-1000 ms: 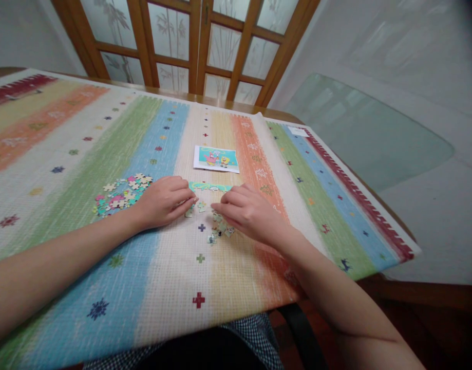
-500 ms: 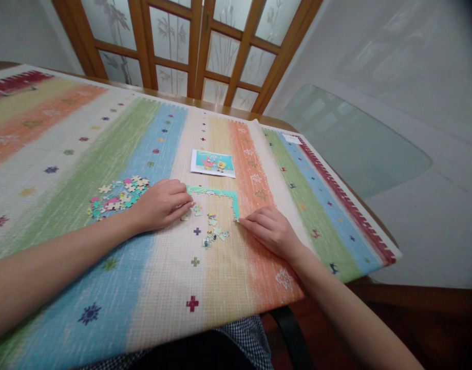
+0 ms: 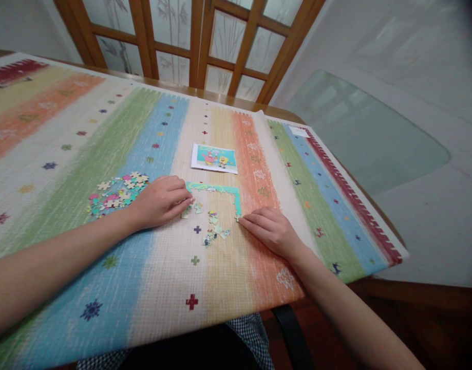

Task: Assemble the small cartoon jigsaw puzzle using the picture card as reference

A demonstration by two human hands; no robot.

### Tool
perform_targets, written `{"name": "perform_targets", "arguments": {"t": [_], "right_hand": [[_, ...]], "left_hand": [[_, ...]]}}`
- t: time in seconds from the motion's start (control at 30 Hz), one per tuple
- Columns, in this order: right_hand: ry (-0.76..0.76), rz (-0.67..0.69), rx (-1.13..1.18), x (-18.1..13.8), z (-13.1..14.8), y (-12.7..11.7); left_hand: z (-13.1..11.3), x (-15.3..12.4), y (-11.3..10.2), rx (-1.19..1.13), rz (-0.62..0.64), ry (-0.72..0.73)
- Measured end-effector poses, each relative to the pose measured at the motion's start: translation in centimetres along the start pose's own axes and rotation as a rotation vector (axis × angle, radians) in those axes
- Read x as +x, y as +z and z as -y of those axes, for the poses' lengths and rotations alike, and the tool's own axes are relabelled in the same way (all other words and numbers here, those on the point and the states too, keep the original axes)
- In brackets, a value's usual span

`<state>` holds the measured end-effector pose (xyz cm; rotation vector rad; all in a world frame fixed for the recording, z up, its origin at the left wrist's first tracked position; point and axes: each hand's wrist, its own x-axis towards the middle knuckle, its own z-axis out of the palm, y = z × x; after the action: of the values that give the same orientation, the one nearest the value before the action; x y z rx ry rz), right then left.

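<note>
Our right hand (image 3: 272, 231) touches puzzle border (image 3: 238, 199), likely steadying it; left hand (image 3: 164, 200) beside loose pieces (image 3: 197, 207); we can't tell either grip.

Left forearm (image 3: 77, 252): bare, slanting in from the left edge
Left hand (image 3: 164, 201): knuckles up, fingers (image 3: 182, 196) bent, pointing right; grip unclear
Right forearm (image 3: 339, 298): bare, slanting in from lower right
Right hand (image 3: 272, 231): knuckles up, fingers bunched, tips pointing left; grip unclear
</note>
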<state>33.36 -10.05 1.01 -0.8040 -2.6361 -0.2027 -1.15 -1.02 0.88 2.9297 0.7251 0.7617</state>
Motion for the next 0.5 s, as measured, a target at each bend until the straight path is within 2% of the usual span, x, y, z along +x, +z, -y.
{"name": "perform_targets", "arguments": {"t": [0.2,0.5], "right_hand": [[0.018,-0.010,0.062,-0.19,-0.20,0.30],[0.114,-0.052,0.161,-0.04,0.06,0.70]], "left_hand": [[0.04,0.09,0.04,-0.026,0.004,-0.028],[0.06,0.24,0.17,-0.073,-0.067,-0.020]]}}
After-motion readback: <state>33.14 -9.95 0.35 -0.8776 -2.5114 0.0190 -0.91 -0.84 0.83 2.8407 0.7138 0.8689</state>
